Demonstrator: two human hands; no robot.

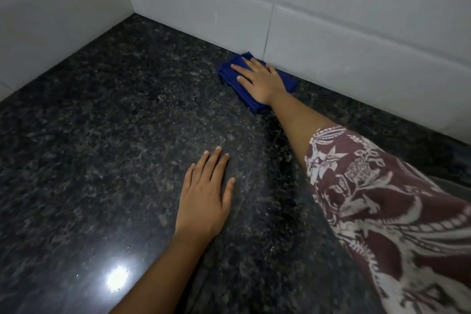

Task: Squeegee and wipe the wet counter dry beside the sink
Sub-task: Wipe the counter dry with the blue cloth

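A folded dark blue cloth [229, 71] lies on the black speckled granite counter [114, 122], right against the foot of the back wall. My right hand [262, 79] presses flat on top of the cloth, fingers spread and pointing left, the arm stretched out from the lower right in a maroon and white patterned sleeve. My left hand [207, 196] rests palm down on the bare counter nearer to me, fingers together and holding nothing. No squeegee and no sink are in view.
White tiled walls [356, 33] meet in a corner at the back left and bound the counter on two sides. A bright light glare [117, 279] reflects off the glossy stone near the front.
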